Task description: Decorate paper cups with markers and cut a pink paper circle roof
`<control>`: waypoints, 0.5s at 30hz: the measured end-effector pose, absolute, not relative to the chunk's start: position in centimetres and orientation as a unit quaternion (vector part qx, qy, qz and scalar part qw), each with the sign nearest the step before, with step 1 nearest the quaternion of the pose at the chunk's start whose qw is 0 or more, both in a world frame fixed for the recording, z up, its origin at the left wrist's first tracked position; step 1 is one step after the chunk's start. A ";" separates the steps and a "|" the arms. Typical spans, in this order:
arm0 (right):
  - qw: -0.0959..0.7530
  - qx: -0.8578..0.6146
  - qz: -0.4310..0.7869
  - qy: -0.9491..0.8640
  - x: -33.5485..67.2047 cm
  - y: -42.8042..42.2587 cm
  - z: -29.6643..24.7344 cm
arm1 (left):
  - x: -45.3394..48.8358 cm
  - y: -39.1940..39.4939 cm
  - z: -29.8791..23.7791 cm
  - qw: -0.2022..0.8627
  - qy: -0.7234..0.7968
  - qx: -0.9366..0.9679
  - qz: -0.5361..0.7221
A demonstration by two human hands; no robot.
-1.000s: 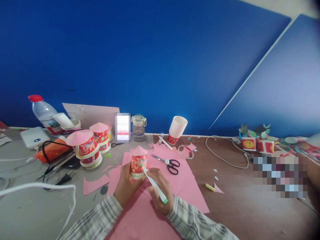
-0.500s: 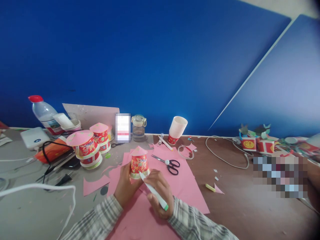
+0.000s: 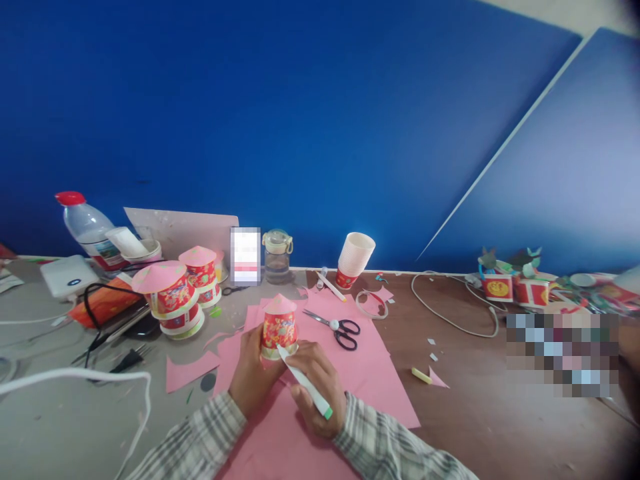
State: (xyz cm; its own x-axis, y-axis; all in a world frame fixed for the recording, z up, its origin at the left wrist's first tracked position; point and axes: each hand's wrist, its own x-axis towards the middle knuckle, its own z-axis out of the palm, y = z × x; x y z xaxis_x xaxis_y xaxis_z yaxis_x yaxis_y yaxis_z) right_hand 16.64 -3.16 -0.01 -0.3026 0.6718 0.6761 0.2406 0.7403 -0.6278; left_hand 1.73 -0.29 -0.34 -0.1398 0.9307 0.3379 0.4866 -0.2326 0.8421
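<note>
A lidded jar (image 3: 277, 265) stands before blue panelling (image 3: 300, 133).

A craft workspace fills a grey desk (image 3: 75, 433) and a brown desk (image 3: 480, 420), side by side against an office-style blue partition (image 3: 280, 133). Pink paper (image 3: 373, 383) spans both, bearing scissors (image 3: 334, 325), while a pen (image 3: 310, 390) and a roofed cup (image 3: 279, 328) are in hand. Scraps (image 3: 193, 371) and stacked cups (image 3: 355, 257) lie nearby; whether office or classroom cannot be told.
</note>
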 end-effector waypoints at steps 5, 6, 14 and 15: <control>0.512 -0.294 0.205 -0.780 16.6 -3.1 -0.1 | 1.7 -0.4 -0.4 0.231 0.578 0.612 0.487; 0.512 -0.295 0.203 -0.781 16.5 -3.1 -0.1 | 1.7 -0.4 -0.5 0.231 0.578 0.613 0.487; 0.510 -0.306 0.203 -0.778 16.3 -3.1 -0.2 | 1.8 -0.5 -0.8 0.226 0.571 0.624 0.483; 0.510 -0.306 0.203 -0.778 16.3 -3.1 -0.2 | 1.8 -0.4 -0.8 0.226 0.571 0.623 0.484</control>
